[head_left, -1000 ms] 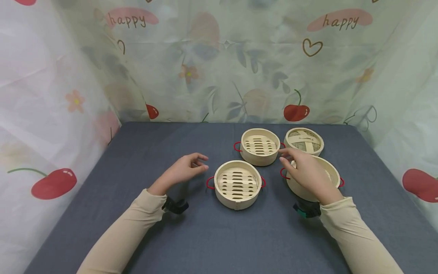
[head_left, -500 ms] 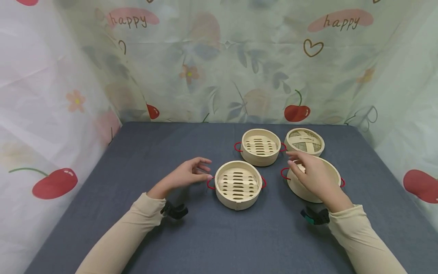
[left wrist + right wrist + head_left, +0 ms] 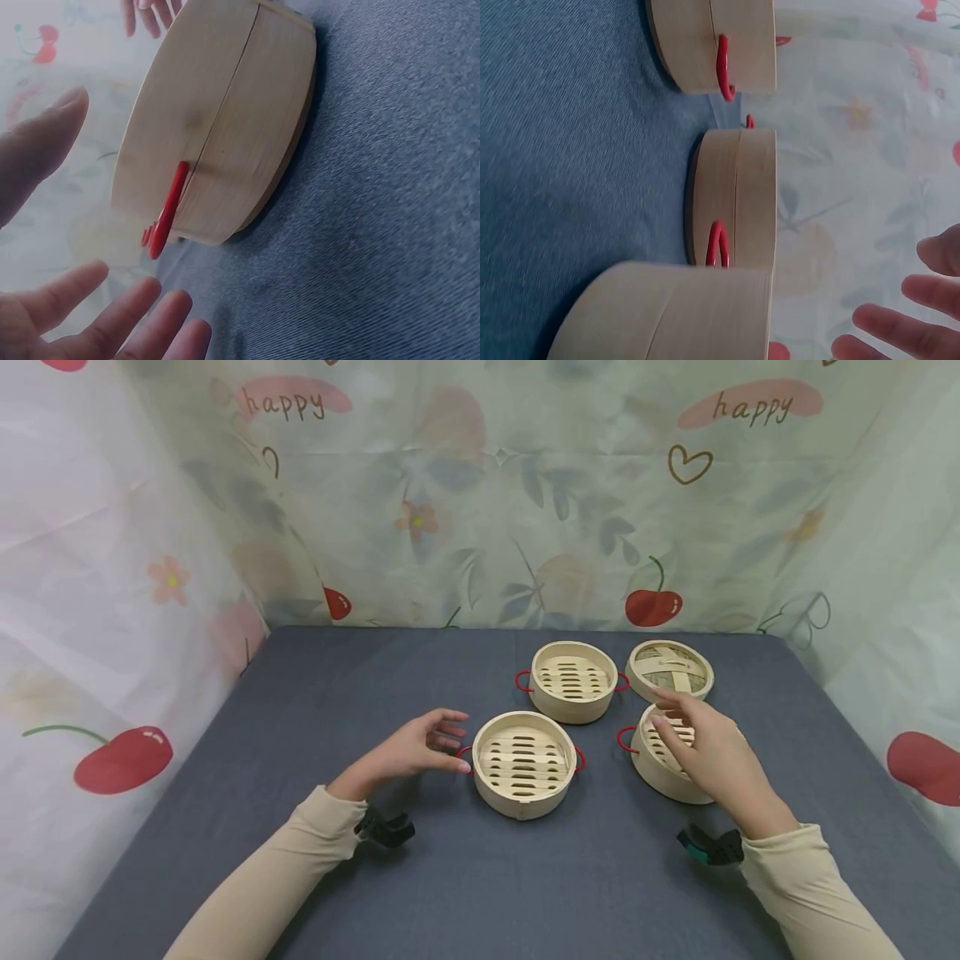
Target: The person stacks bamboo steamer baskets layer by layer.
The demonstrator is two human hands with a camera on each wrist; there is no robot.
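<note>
My left hand (image 3: 420,747) is beside the front bamboo steamer basket (image 3: 522,814), its thumb and spread fingers at the red left handle. In the left wrist view that red handle (image 3: 169,210) lies between thumb and fingers, with nothing gripped. My right hand (image 3: 712,752) hovers over the right-hand steamer basket (image 3: 660,772), fingers loosely bent and holding nothing; it hides that basket's right side. In the right wrist view, these fingers (image 3: 907,330) stand apart from the baskets.
A third slatted steamer basket (image 3: 572,706) with red handles stands farther back. To its right lies a woven bamboo lid (image 3: 670,670). A dark blue cloth (image 3: 480,893) covers the table, and a printed curtain (image 3: 480,552) closes off the back and sides.
My left hand has moved slightly right and nearer, up to the front basket's left handle. My right hand has drifted right over the right-hand basket. The baskets and lid stay put.
</note>
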